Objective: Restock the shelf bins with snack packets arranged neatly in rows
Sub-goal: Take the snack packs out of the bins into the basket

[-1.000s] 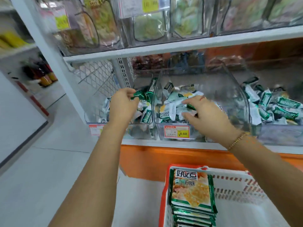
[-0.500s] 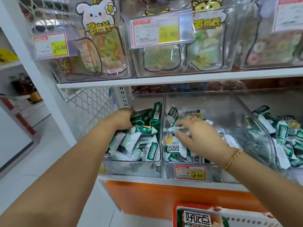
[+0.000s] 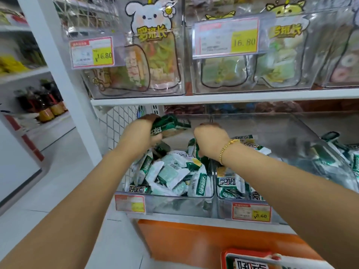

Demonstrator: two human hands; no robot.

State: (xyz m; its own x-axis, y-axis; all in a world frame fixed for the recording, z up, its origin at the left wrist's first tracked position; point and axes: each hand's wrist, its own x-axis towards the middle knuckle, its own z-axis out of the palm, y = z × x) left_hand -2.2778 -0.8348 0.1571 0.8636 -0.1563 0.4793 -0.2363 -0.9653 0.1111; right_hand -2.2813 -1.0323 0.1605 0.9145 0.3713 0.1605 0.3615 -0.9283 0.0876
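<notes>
Two clear shelf bins hold jumbled green-and-white snack packets: the left bin (image 3: 165,205) and the middle bin (image 3: 225,206). My left hand (image 3: 142,131) is raised over the back of the left bin, shut on a small bunch of dark green packets (image 3: 169,124). My right hand (image 3: 210,141), with a gold bracelet at the wrist, is over the divider between the bins, its fingers closed on green packets (image 3: 196,149) at the left bin's right side. Loose packets (image 3: 174,173) fill the left bin's front.
A third bin (image 3: 342,158) of similar packets stands at the right. The upper shelf (image 3: 223,98) carries clear bins of bagged snacks with price tags. A red basket (image 3: 250,255) with packets sits below, in front of the orange shelf base (image 3: 204,241). An aisle floor lies to the left.
The view has tilted up and moved closer to the shelf. My left hand lifted a bunch of green packets; my right hand moved left from the middle bin to the divider and closed on packets.
</notes>
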